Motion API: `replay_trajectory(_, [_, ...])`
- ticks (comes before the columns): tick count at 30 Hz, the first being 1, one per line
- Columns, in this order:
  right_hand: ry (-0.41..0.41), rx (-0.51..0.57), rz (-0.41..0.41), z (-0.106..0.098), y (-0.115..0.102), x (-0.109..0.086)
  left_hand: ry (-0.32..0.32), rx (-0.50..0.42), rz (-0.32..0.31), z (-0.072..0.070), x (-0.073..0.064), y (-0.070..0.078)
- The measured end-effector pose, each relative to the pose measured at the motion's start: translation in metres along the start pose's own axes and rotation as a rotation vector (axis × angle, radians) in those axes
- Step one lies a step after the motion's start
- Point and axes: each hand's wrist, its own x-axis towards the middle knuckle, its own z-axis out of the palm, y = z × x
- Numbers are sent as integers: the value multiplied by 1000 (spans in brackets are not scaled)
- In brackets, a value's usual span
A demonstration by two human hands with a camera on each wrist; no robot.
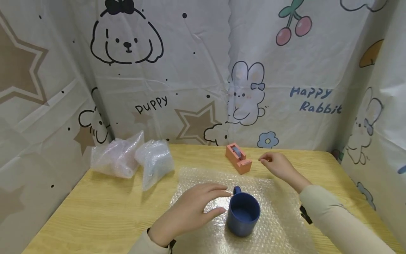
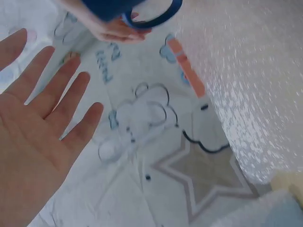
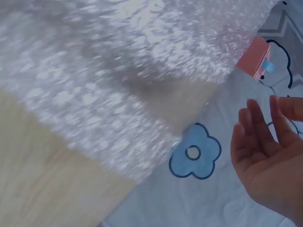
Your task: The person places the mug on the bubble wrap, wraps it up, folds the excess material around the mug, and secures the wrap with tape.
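A dark blue mug [image 1: 240, 224] stands upright on a flat sheet of bubble wrap [image 1: 276, 218], its handle toward the back. My left hand [image 1: 187, 210] hovers just left of the mug with fingers spread; a small gap shows between them. In the left wrist view, the palm and fingers of this left hand [image 2: 47, 118] hold nothing. Right of an orange tape dispenser [image 1: 238, 160], my right hand [image 1: 280, 167] is raised with loosely bent fingers. The right wrist view shows thumb and index finger close together on the right hand [image 3: 267, 161], with nothing visible between them.
Two bubble-wrapped bundles, a pinkish one [image 1: 115, 158] and a clear one [image 1: 157, 160], lie at the back left of the wooden table [image 1: 104, 211]. Printed curtains [image 1: 190, 81] hang along the table's back and sides.
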Motion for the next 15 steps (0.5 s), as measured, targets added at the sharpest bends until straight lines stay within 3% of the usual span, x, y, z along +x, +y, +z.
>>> replay_trajectory(4, [-26, -118, 2, 14, -10, 18, 40, -29, -67, 2, -9, -7])
replay_trajectory(8, [-55, -234, 36, 25, -18, 30, 47, -36, -94, 3, -10, -11])
replay_trajectory(15, [-91, -242, 105, 39, -25, 41, 57, -10, -95, 0, -7, -16])
